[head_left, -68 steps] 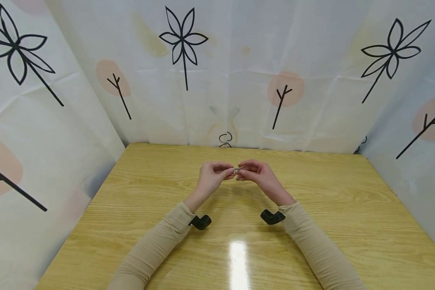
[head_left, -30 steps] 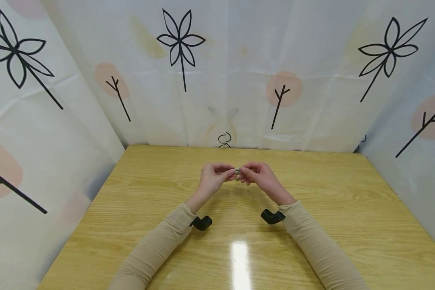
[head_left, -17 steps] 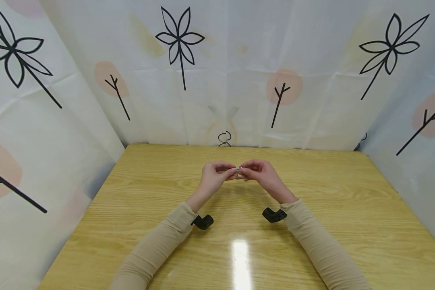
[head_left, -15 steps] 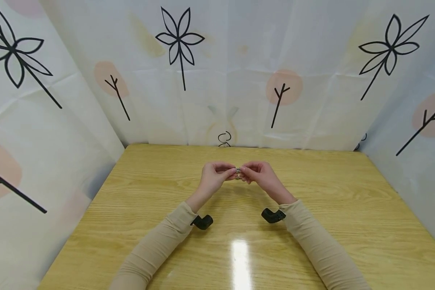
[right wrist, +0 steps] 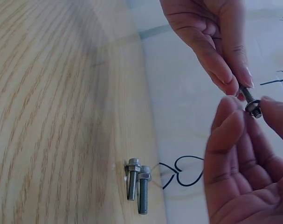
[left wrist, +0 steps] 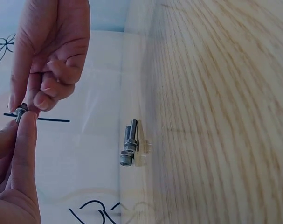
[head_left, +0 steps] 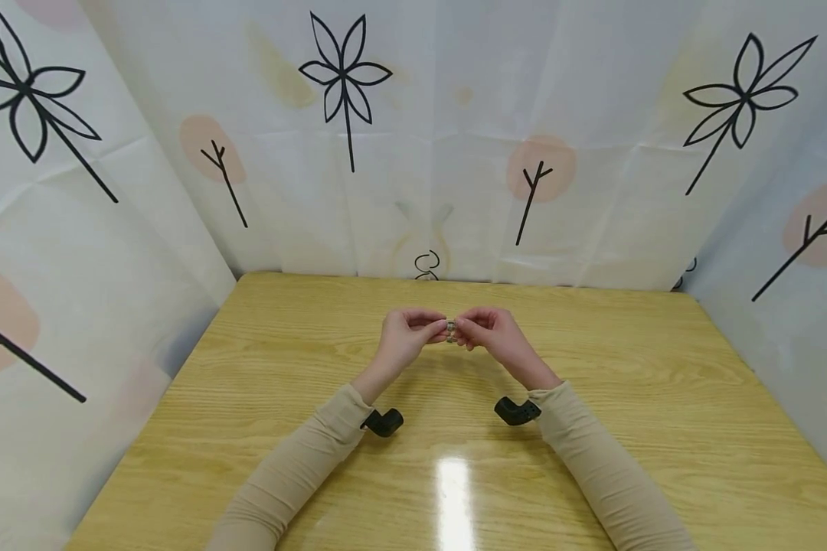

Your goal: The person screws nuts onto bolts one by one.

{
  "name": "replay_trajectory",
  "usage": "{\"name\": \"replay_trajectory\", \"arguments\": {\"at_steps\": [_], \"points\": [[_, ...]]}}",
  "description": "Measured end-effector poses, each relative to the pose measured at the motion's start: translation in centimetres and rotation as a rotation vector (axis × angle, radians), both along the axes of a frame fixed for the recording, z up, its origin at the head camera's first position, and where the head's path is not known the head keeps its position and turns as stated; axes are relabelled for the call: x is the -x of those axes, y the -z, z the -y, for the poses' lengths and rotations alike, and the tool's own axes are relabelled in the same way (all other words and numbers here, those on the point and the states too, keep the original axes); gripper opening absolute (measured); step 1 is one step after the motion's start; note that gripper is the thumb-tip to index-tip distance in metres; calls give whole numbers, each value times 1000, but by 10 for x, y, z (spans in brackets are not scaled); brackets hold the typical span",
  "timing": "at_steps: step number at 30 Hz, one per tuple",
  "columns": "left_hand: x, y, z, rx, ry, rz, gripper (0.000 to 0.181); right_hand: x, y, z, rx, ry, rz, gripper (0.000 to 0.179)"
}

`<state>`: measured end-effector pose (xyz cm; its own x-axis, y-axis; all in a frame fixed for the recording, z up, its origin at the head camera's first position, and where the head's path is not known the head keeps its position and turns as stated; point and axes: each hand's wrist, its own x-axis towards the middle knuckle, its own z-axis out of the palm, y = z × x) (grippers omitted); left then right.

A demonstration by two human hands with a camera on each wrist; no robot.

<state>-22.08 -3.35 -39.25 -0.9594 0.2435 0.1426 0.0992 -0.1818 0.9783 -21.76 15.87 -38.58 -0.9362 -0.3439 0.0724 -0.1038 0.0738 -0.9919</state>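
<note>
Between both hands, above the table, is a small metal bolt (right wrist: 246,93) with a nut (right wrist: 252,108) threaded near its tip. My left hand (head_left: 403,340) pinches the bolt between thumb and fingertips, hiding its head. From the other side, my right hand (head_left: 496,335) has its thumb and index finger at the nut, the thumb touching its side in the right wrist view. The remaining right fingers curl loosely below, as the left wrist view shows. On the table beneath lie more bolts (right wrist: 143,189) side by side, each with a nut close to its head.
The wood-grain table (head_left: 282,367) ends at a pale, printed curtain (head_left: 455,222) at the back, and similar curtain hangs along both sides. Black wrist cameras (head_left: 383,422) stick out inward from the beige sleeves (head_left: 296,467).
Both hands stay at the same place over the table. The right thumb and fingers shift repeatedly at the nut, spreading and drawing in; the left hand holds the bolt nearly still.
</note>
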Motion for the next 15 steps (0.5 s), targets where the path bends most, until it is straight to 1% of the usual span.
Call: {"name": "replay_trajectory", "arguments": {"at_steps": [3,5,10,12,15], "points": [[0,0,0,1,-1,-8,23,-1,-1,1,-18,7,36,34],[1,0,0,-3,0,-7,24,-1,-1,1,5,7,47,33],[1,-1,0,-20,4,-10,19,-3,0,1,94,7,7,30],[1,0,0,-25,5,-10,18,-3,0,2,91,14,-9,26],[0,1,-1,-23,8,-8,17,-3,1,2,47,21,-15,24]]}}
